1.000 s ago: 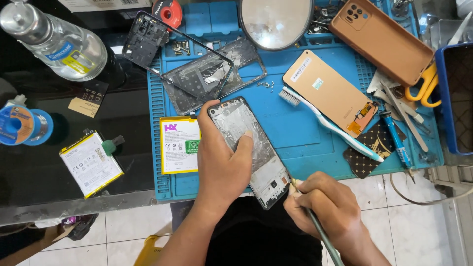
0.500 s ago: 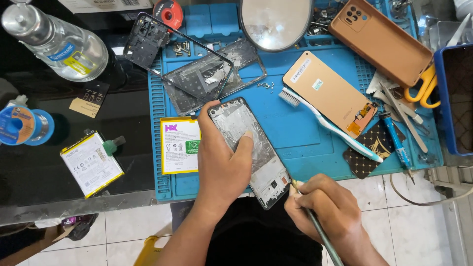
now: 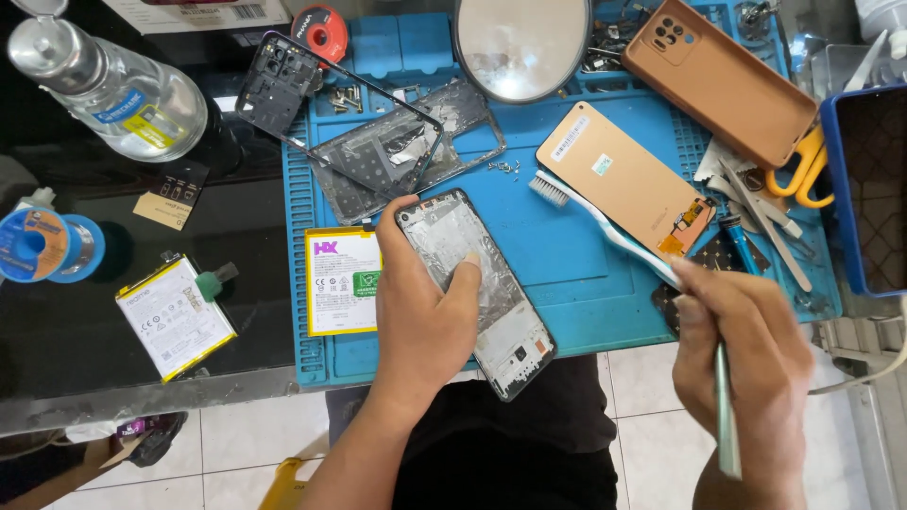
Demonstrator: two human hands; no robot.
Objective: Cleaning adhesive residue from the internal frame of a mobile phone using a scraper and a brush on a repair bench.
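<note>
since the earlier frames the right hand (image 3: 746,349) has lifted away from the lower end of the opened phone (image 3: 475,288) and swung out to the right, now sitting past the blue mat's (image 3: 586,274) front edge with its slim tool (image 3: 726,416) pointing down toward the floor. going left to right: on the dark bench (image 3: 113,321) lie a clear bottle (image 3: 113,90) on its side, a blue spool (image 3: 42,247) and a white battery with a yellow edge (image 3: 173,316), with a small green-capped piece just beside it. on the mat's left part rests a second white and yellow battery (image 3: 342,280), and above it a black phone frame (image 3: 331,118) overlaps a silvery inner plate. the left hand (image 3: 420,316) clamps the opened phone, its fingers wrapped round the left edge and the thumb pressed flat on the shiny inner surface; the phone lies tilted, top end on the mat, bottom end hanging over the bench edge above the person's lap. further right sit a round mirror (image 3: 521,42), a gold back cover (image 3: 624,179) with a toothbrush (image 3: 605,227) across its lower edge, and a brown phone case (image 3: 718,76). the right hand's fingers are closed round the tool like a pen. beyond it lie yellow-handled scissors (image 3: 803,170) and a blue tray (image 3: 864,189).
</note>
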